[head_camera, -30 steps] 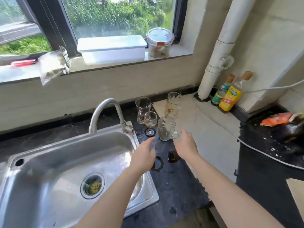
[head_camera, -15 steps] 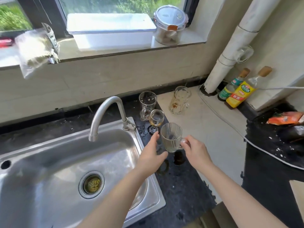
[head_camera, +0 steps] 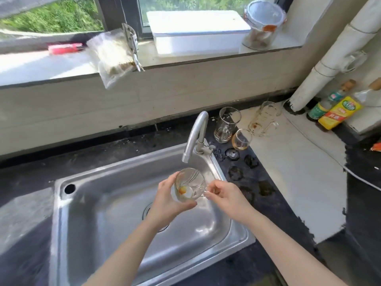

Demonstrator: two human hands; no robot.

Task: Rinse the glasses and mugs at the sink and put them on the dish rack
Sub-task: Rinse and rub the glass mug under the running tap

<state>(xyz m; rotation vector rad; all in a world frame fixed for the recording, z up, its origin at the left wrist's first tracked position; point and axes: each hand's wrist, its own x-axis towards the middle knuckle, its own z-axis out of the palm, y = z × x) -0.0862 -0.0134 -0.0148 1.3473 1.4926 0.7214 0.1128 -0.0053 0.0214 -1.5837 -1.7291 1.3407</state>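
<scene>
A clear ribbed glass mug (head_camera: 190,185) with brown dregs is held tilted over the steel sink (head_camera: 115,205), just below the faucet spout (head_camera: 192,137). My left hand (head_camera: 167,200) grips its body from the left and below. My right hand (head_camera: 225,196) pinches its handle on the right. No water runs from the faucet. On the counter right of the faucet stand a tall glass mug (head_camera: 226,124), a small stemmed glass (head_camera: 241,139) with amber liquid and another stained glass mug (head_camera: 265,118).
Dark ring stains (head_camera: 250,162) mark the black counter beside the sink. Two bottles (head_camera: 336,109) stand by a white pipe (head_camera: 323,65) at the right. The window sill holds a white box (head_camera: 198,32), a lidded jar (head_camera: 262,27) and a plastic bag (head_camera: 112,56).
Both hands took the ribbed mug off the counter and carried it left over the sink, under the faucet. The view shifted left with it.
</scene>
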